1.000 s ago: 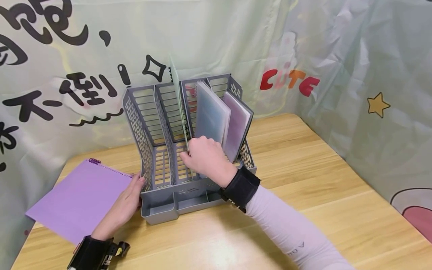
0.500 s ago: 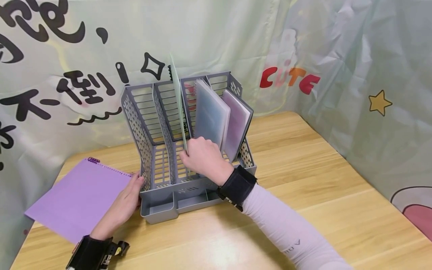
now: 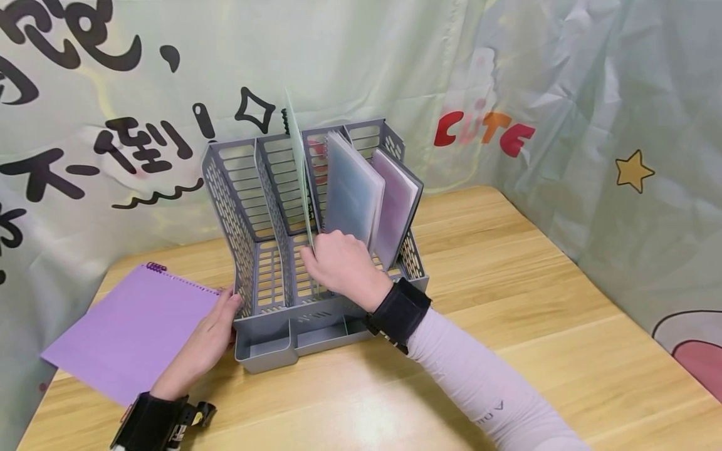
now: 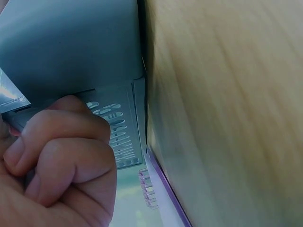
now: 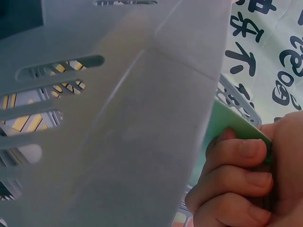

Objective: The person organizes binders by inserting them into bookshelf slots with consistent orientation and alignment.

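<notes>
A grey desktop file rack (image 3: 318,310) with upright dividers stands on the wooden table. My right hand (image 3: 344,263) grips the front edge of a thin green spiral notebook (image 3: 296,144), which stands upright in the rack's second slot from the left. In the right wrist view, curled fingers (image 5: 236,182) wrap the notebook's green cover (image 5: 227,120). At the rack's front left corner, my left hand (image 3: 205,338) holds the side wall. The left wrist view shows its fingers (image 4: 75,156) curled against the rack; the thumb's contact is mostly hidden there.
A purple spiral notebook (image 3: 143,329) lies flat on the table (image 3: 507,300), left of the rack. Right slots hold a bluish clear-covered notebook (image 3: 352,188) and a purple one (image 3: 395,203) with a dark back. A printed cloth (image 3: 366,62) hangs behind.
The green notebook and right hand have shifted only very slightly, with the view tilting a little. The left hand stays on the rack.
</notes>
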Available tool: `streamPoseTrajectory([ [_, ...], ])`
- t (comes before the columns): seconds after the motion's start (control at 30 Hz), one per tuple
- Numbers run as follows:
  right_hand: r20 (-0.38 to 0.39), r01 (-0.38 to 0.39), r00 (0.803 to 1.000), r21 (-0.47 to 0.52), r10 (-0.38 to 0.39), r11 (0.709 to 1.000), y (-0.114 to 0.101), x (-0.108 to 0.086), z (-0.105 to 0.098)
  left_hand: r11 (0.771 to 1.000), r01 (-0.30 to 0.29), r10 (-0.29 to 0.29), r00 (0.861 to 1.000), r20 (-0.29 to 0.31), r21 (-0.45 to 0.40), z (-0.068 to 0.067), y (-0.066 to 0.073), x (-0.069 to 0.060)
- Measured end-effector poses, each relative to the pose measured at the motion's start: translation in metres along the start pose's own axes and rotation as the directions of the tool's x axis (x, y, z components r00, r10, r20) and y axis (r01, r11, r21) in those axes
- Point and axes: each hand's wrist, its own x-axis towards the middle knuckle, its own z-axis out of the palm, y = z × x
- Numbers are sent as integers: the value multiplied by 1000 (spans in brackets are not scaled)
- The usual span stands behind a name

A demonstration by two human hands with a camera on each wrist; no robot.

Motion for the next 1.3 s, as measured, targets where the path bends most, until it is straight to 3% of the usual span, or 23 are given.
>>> streamPoseTrajectory([
  [0.43,-9,86,996,-3,-86,996,2,-12,5,1000,-5,5,1000,5,-6,-1,1,0],
  [0.87,-29,59,998,13,-59,998,6,-17,11,1000,-9,9,1000,7,8,-2,0,1],
  [1.3,24,1,1000,53,-2,999,10,-20,18,1000,15,-15,1000,14,17,-1,0,0],
])
